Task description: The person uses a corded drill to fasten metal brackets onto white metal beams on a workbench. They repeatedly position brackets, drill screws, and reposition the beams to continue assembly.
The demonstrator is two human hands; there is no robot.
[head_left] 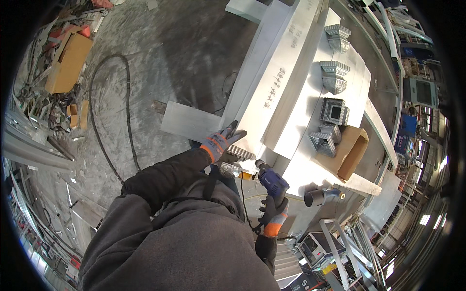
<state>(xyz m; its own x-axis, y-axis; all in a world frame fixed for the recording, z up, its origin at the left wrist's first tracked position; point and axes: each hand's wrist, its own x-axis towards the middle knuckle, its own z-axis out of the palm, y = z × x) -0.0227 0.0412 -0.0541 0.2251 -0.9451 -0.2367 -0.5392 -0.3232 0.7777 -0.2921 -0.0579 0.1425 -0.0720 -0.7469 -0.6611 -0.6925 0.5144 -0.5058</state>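
Note:
My left hand (221, 141), in a grey and orange glove, lies with fingers stretched over the near end of a long silver metal profile (272, 89). Beside it a ridged, silvery fitting (241, 153) sits at that end, with a rounded patterned part (229, 170) below. My right hand (275, 213), gloved alike, is wrapped round the handle of a blue power drill (273, 182). The drill's nose points up and left toward the fitting; whether its tip touches is too small to tell. A dark cord (244, 201) hangs near the drill.
Several more silvery fittings (334, 112) stand on the panels to the right, beside an open cardboard box (353, 154). A metal pipe piece (315, 197) lies near the bench's front. On the left floor a black hose (128, 92) loops near a cardboard box (73, 60) and scrap.

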